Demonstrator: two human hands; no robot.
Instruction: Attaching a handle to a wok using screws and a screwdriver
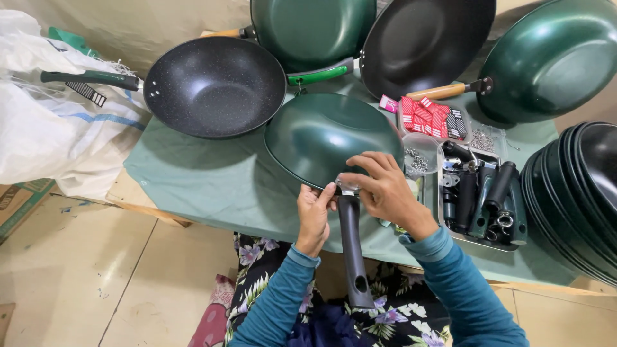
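We are gripping the green pan (328, 138) with our left hand (313, 215), pinching its black handle (352, 247) joint with our right hand (385, 189), a tray of parts (479, 199) sitting just right of it.

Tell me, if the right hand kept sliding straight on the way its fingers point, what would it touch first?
The right hand points left, toward the left hand. Its fingers already rest at the joint where the black handle meets the green pan, so it would likely meet the left hand's fingertips first, though depth is unclear.

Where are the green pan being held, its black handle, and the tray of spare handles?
green pan (321, 135), head view, inside of the bowl
black handle (352, 247), head view, middle of the grip
tray of spare handles (481, 243), head view, near rim
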